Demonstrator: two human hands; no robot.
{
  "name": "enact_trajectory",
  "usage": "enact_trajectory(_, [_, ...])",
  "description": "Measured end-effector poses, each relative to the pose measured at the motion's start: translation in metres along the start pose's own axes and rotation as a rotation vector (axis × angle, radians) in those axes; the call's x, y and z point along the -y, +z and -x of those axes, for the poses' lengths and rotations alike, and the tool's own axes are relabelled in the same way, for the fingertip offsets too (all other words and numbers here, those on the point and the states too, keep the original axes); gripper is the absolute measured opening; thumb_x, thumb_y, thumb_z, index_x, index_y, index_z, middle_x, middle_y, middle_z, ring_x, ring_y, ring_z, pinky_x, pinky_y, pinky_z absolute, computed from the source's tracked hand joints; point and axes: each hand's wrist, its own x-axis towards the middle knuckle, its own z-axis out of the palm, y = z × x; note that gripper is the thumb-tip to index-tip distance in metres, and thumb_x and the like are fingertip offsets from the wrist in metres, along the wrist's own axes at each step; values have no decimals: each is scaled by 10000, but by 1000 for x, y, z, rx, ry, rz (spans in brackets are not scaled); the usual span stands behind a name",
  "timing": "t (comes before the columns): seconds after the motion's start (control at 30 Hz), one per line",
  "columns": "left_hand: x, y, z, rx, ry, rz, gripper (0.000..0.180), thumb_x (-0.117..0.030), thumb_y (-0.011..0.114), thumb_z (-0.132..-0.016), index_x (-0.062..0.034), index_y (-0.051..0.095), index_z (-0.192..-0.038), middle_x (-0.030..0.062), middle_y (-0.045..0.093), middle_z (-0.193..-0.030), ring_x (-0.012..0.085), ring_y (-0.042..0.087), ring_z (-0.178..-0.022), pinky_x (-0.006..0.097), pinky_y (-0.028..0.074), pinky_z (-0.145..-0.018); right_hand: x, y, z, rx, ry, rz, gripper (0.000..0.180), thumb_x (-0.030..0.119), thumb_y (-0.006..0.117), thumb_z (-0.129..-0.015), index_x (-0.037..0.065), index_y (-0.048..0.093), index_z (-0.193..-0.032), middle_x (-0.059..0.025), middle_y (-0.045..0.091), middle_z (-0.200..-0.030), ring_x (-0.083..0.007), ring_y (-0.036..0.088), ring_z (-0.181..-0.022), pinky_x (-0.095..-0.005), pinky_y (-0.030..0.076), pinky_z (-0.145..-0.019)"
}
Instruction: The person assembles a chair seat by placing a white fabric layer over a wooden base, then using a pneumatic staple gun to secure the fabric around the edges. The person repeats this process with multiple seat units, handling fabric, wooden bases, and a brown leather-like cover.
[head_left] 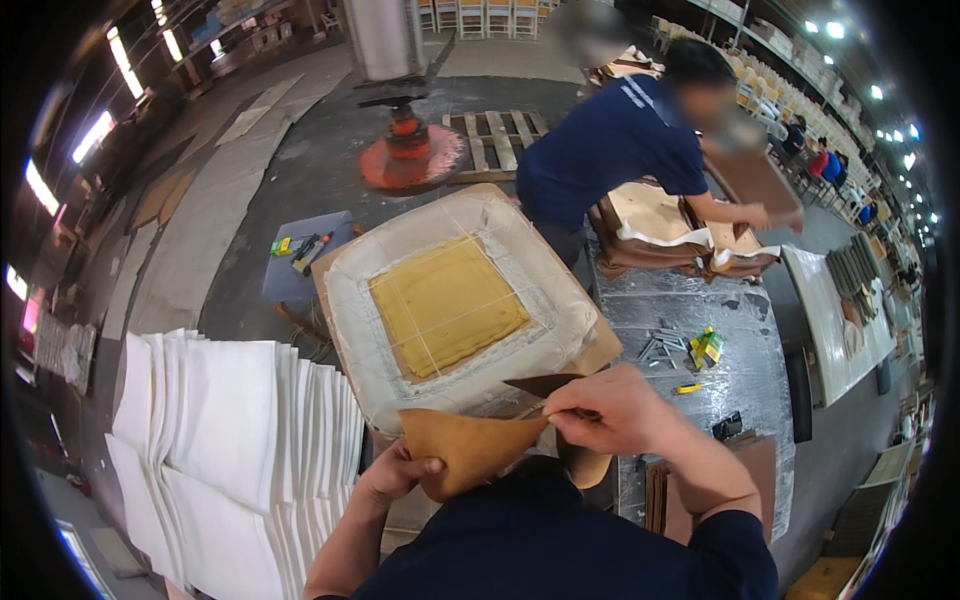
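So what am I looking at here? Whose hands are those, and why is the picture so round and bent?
The camera sits on a person's head and looks down through a fisheye lens, which bends straight edges. The forearms at the bottom are the wearer's own. The left hand and right hand both grip a tan leather piece. Ahead lies a seat cushion, white padding around yellow foam. White sheets are stacked at left. Another person works beyond at a table bearing small tools.
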Motion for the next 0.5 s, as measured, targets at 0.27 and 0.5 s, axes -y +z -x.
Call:
enact_trajectory(0.27, [-106,63,105,-23,630,-665,163,-130,738,-938,17,725,-868,149,733,-838,254,679,-725,390,543,-691,-41,-63,54,394,189,293,279,209,857,-891,97,745,-1121,-101,735,-952,-364,746,-908,-469,585,-790])
enact_trajectory(0.5, [-138,55,120,-594,496,-538,228,-125,650,-999,57,768,-1067,83,741,-882,151,643,-796,315,485,-703,-51,-131,2,134,64,631,126,120,734,-961,51,711,-1064,-152,701,-1024,-396,690,-955,-473,559,-838])
